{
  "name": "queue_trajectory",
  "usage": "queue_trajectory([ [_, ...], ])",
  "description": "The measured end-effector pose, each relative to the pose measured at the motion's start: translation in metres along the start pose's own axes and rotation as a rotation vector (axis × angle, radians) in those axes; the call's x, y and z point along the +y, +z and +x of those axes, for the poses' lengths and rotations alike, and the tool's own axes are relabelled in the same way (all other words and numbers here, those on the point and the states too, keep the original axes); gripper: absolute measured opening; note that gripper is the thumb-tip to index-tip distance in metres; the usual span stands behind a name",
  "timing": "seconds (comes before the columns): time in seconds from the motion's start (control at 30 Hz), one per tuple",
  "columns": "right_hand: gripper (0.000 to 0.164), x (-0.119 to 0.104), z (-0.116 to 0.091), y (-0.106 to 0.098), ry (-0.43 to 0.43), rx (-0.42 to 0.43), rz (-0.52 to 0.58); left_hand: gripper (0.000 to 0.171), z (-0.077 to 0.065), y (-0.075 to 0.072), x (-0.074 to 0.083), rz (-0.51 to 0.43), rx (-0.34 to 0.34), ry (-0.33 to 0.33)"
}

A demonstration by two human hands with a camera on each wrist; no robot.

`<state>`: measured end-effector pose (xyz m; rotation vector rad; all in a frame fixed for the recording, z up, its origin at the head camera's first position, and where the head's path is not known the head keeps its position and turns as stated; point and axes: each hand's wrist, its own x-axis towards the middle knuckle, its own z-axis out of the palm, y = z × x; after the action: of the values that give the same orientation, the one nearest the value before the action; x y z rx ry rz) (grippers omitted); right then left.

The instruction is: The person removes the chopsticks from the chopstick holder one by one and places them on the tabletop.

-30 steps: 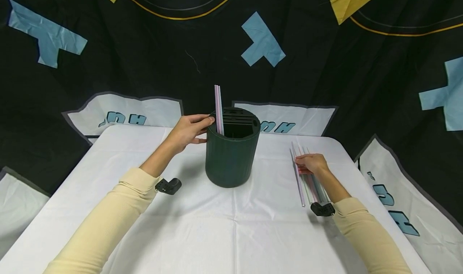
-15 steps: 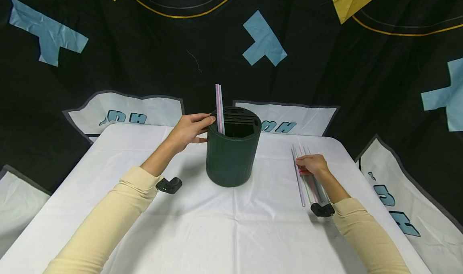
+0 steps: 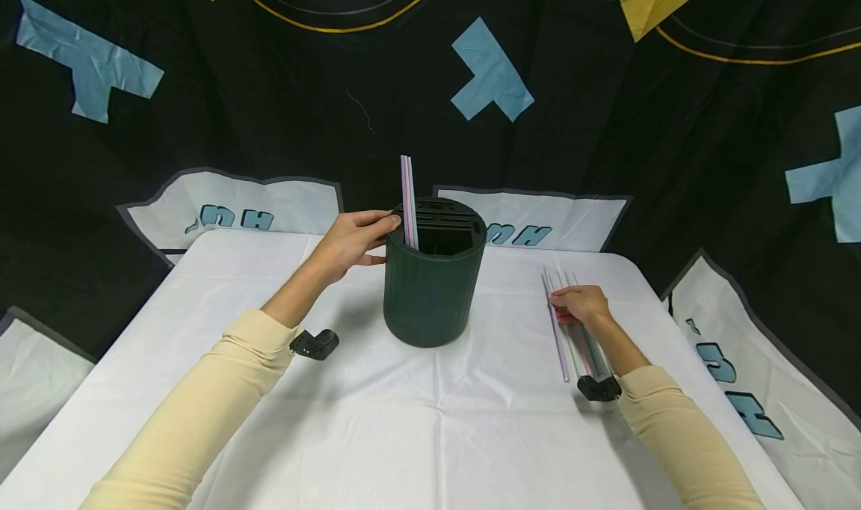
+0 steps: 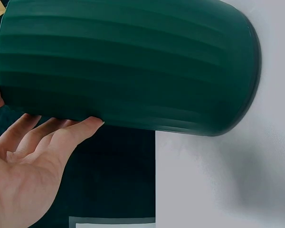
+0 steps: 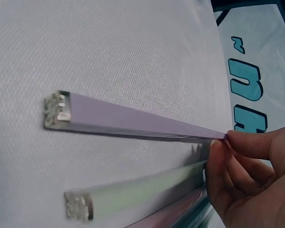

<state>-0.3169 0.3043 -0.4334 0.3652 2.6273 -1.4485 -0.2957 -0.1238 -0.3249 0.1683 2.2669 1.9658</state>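
A dark green ribbed container (image 3: 430,300) with a slotted top and a wide opening stands upright near the table's middle. My left hand (image 3: 346,244) holds it by the upper left side, with the digits against the wall and rim, as the left wrist view also shows. Several thin pastel sticks (image 3: 407,196) poke up from its left side. To the right, my right hand (image 3: 580,304) pinches a long lilac stick (image 5: 133,114) in clear wrap between thumb and finger. Below that hand lie more wrapped sticks, among them a pale green stick (image 5: 133,192) and a pink stick (image 5: 173,211).
White cloth covers the table (image 3: 377,443), its far edge just behind the container. A black backdrop (image 3: 296,114) with blue and yellow tape hangs behind. Each forearm wears a small black camera, the left camera (image 3: 314,345) and the right camera (image 3: 599,389).
Both hands and the container hold nearly still. The whole view shifts very slightly; the right hand stays at the lilac stick.
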Motion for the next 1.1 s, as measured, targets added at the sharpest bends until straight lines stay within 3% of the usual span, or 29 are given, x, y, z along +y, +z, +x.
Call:
queue_trajectory([
  [0.37,0.035,-0.003,-0.002,-0.004,0.011,0.024,-0.001,0.049,0.000,0.000,0.001,0.000,-0.003,0.004],
  [0.57,0.039,-0.024,-0.009,-0.009,-0.081,-0.014,0.041,0.050,0.000,0.000,0.001,0.001,-0.006,0.003],
  [0.93,0.041,-0.129,-0.048,-0.007,-0.232,-0.078,0.097,0.050,-0.001,0.000,0.002,-0.001,-0.006,0.004],
  [1.1,0.035,-0.170,-0.066,0.001,-0.306,-0.093,0.140,0.051,-0.001,0.001,0.002,0.008,-0.011,0.008],
])
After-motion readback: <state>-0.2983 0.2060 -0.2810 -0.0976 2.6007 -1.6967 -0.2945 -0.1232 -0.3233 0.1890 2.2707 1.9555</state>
